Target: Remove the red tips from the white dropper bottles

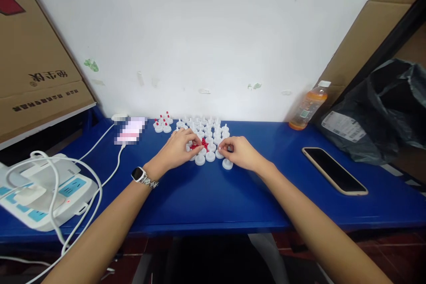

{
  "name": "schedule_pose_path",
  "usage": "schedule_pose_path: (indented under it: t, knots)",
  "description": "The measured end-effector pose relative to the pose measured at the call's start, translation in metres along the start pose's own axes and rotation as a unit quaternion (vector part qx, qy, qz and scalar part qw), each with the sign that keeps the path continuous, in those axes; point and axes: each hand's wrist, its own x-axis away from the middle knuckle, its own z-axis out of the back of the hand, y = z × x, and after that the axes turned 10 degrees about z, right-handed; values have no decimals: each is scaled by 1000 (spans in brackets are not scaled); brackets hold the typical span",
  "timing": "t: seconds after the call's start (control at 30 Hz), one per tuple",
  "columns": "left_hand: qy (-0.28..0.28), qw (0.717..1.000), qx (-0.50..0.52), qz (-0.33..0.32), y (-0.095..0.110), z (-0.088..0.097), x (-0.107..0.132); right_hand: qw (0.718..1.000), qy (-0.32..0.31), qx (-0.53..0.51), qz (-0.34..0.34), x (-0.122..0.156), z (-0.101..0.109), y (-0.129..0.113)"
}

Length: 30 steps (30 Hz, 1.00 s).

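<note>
Several white nozzle caps (210, 156) with pointed tips stand in a cluster on the blue table (199, 199). Among them lies a small pile of red tip covers (204, 144). Over the pile's left side is my left hand (181, 145), its thumb and fingers pinched together; whatever is between them is too small to make out. My right hand (240, 153) has its fingertips closed on a white nozzle cap (219, 154) at the cluster's right edge. One loose white cap (227, 164) sits just below that hand. Farther back left, several white caps wear red tips (163, 125).
At left are a power strip (56, 204) with looping white cables and a lit phone (131, 130) on a charging cable. To the right lie a dark phone (334, 171), an orange drink bottle (308, 106) and a black plastic bag (372, 115). A white wall (213, 44) rises behind.
</note>
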Motion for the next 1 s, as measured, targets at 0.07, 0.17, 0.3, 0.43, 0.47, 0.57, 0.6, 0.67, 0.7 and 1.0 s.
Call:
schedule_pose_path:
  t: [0.07,0.17,0.3,0.43,0.47,0.57,0.6,0.67,0.7,1.0]
  knots:
    - [6,1000,0,8,-3,2,0,1000,19,15,9,0,0,-1]
    - [16,1000,7,18,-6,7,0,998,60,29,1,6,2,-7]
    - [25,999,23,27,-10,14,1,996,44,70,10,21,4,-14]
    - [23,999,33,31,-10,16,1,999,-4,40,23,24,-1,-8]
    - [23,999,35,29,-9,16,2,999,0,37,21,21,-3,-6]
    - [23,999,38,23,-8,15,2,999,16,34,12,13,-8,1]
    - [24,999,38,22,-8,16,2,999,21,31,9,12,-9,2]
    - [32,999,38,23,-11,20,2,999,37,30,4,10,-8,1]
    - [43,998,39,27,-14,24,2,998,49,37,2,9,-6,-1]
    - [110,973,-23,203,-70,47,13,987,70,112,92,-88,-18,-29]
